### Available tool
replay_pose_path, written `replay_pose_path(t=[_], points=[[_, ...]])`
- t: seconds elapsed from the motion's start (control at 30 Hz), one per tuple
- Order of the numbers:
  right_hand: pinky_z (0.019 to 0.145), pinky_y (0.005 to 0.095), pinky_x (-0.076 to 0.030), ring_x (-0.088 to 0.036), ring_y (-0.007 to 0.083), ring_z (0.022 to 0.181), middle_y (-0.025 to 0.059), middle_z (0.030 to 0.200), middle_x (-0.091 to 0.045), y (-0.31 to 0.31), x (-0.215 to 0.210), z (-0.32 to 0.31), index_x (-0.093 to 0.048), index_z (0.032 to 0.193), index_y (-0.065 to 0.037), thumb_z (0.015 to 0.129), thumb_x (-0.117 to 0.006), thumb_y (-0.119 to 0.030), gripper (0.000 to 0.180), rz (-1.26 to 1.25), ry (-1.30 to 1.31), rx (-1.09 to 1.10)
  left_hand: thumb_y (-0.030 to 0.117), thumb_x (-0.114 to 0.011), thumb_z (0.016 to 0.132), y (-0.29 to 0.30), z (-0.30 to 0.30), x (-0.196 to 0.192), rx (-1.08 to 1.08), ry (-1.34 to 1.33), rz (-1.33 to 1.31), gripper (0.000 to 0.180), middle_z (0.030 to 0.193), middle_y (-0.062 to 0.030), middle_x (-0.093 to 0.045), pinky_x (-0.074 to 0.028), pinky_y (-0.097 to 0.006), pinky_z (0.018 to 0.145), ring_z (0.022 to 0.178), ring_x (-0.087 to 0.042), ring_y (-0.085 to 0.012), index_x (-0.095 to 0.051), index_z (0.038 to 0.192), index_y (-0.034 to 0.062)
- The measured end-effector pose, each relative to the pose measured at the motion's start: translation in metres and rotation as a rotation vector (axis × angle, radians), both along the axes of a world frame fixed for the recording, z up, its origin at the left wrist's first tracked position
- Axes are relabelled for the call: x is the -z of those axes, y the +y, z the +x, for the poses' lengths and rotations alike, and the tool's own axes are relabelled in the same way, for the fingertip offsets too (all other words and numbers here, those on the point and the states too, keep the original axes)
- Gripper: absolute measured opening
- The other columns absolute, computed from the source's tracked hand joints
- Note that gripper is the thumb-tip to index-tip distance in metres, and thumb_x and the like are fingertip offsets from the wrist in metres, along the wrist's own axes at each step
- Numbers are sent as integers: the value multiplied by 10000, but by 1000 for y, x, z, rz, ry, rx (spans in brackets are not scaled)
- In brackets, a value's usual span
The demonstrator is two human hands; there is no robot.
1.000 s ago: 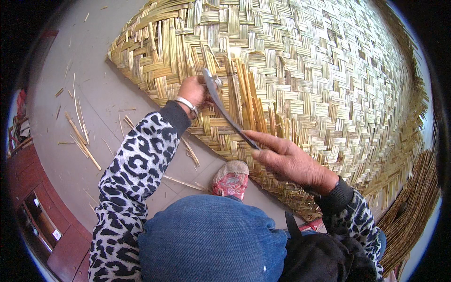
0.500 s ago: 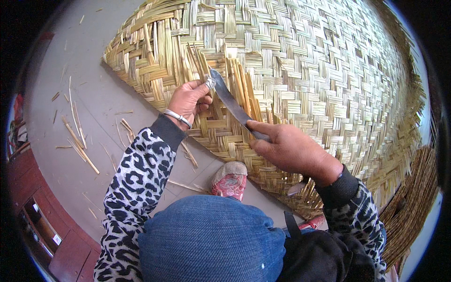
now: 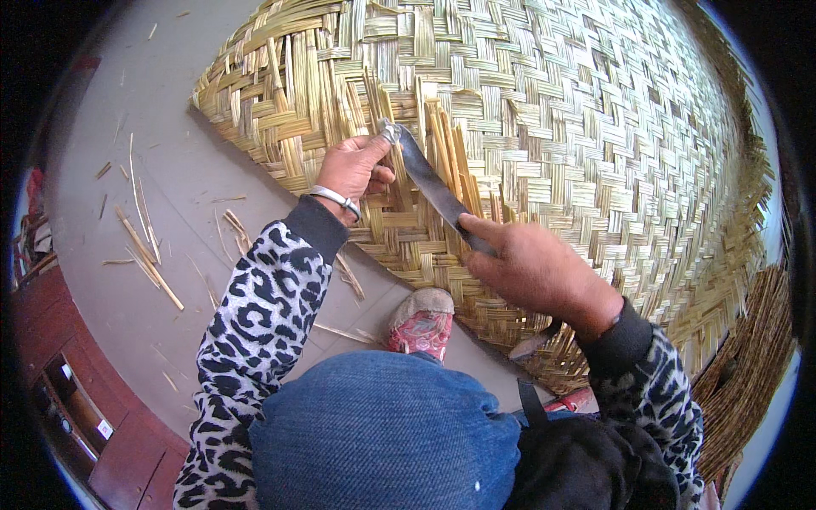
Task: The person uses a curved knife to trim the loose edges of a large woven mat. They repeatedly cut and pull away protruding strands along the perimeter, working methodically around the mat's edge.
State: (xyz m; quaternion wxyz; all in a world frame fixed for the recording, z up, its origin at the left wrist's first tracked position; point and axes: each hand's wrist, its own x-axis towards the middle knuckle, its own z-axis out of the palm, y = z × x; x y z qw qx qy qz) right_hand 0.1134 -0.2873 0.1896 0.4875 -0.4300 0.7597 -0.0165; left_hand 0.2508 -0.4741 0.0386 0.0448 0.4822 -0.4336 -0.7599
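A large woven mat (image 3: 586, 161) of pale, flat plant strips spreads ahead of me, with loose strip ends (image 3: 448, 153) standing up from its weave. My right hand (image 3: 540, 268) is closed around a dark, curved metal blade (image 3: 432, 189) lying slantwise over the mat. A curved piece (image 3: 535, 340) shows below that hand; whether it belongs to the same tool is unclear. My left hand (image 3: 353, 167) is closed in a pinch at the blade's far tip, beside the upright strips. Something whitish (image 3: 389, 132) covers its fingertips there, and what they grip is hidden.
Strip scraps (image 3: 149, 255) litter the grey floor (image 3: 93, 195) at left. My red patterned shoe (image 3: 422, 321) is at the mat's near edge, before my denim-covered knee (image 3: 382, 433). Dark red wooden furniture (image 3: 127, 467) stands lower left; a brown fibrous bundle (image 3: 748, 365) is at right.
Both hands and the blade sit slightly further right in the picture, and so do the mat and floor scraps. The left fingertips stay at the blade's tip.
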Motion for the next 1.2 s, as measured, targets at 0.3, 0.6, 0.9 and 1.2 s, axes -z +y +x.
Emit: replay_pose_path(t=[0.3,0.6,0.9,1.2], points=[[697,530,-548,-698,408,768,223,815,-700,-4,44,30,-542,1236,-76,907,-539,-271,382,-56,191,6,282,-702,937,4,0,-15,23,-28,56,268,721,22,-609,-465,-219,438,499,-578,-68,-639,1041,44],[633,526,-543,-707,388,742,206,790,-707,-11,73,26,-529,1245,-89,891,-563,-246,389,-158,302,-5,197,-717,885,15,-1,-21,-20,-142,372,172,638,29,-520,-431,-270,389,440,-485,-88,-648,915,43],[644,483,-563,-722,354,751,184,822,-721,-13,67,18,-529,1346,-99,915,-517,-213,446,-109,320,-113,294,-765,874,-14,-22,1,183,-261,-3,265,648,-1,-618,-440,-260,379,463,-600,-112,-668,893,48],[520,429,-538,-711,285,636,127,733,-712,22,41,19,-476,1425,-51,918,-519,-197,530,-27,326,-229,476,-711,853,-6,-1,2,705,-545,-1128,421,709,-142,-644,-469,-506,631,699,-638,-366,-587,756,86]])
